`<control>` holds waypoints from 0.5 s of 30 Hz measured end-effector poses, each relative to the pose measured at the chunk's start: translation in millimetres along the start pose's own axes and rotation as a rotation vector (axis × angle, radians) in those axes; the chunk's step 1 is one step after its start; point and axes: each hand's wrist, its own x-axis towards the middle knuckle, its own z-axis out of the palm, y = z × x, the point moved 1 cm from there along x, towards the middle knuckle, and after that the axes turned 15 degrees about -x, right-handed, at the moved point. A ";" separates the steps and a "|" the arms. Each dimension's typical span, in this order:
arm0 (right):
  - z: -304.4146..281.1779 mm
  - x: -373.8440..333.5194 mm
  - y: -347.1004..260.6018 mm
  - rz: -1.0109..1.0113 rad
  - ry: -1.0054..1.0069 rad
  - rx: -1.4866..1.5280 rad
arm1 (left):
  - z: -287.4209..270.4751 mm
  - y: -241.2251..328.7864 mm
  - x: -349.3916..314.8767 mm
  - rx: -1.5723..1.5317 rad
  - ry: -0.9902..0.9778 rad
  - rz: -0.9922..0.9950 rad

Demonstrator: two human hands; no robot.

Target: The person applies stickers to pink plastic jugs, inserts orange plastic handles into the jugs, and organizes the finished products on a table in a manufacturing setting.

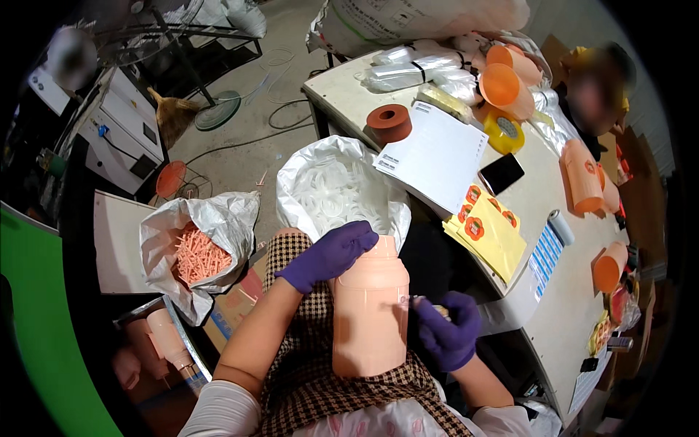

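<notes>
A peach plastic bottle [370,324] stands upright on my lap, its neck pointing away from me. My left hand [329,256], in a purple glove, is closed on the bottle's neck and shoulder from the left. My right hand [451,329], gloved alike, is closed beside the bottle's right side. A thin object [416,301] pokes out of its fingers toward the bottle wall; it is blurred and I cannot make out its kind. Just beyond the bottle, a white sack [291,182] holds many clear plastic rings [335,193].
Left of my legs, another white sack [244,218] holds peach plastic strips [202,255]; a box below contains peach bottles [169,336]. The table on my right carries a brown tape roll [389,124], papers [437,149], a phone [502,173], yellow sticker sheets [489,234] and orange containers [502,86]. Another person [601,91] sits beyond it.
</notes>
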 end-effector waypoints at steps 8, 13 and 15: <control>35.4 -14.4 -6.2 -0.105 0.062 -0.149 | 13.3 -39.0 -10.3 -0.012 0.232 0.051; 42.7 -10.5 -6.8 -0.185 0.099 -0.264 | 14.6 -1.7 -18.3 0.128 0.268 0.033; 43.4 -8.7 -6.2 -0.201 0.093 -0.264 | 17.7 7.5 -19.8 0.076 0.180 0.006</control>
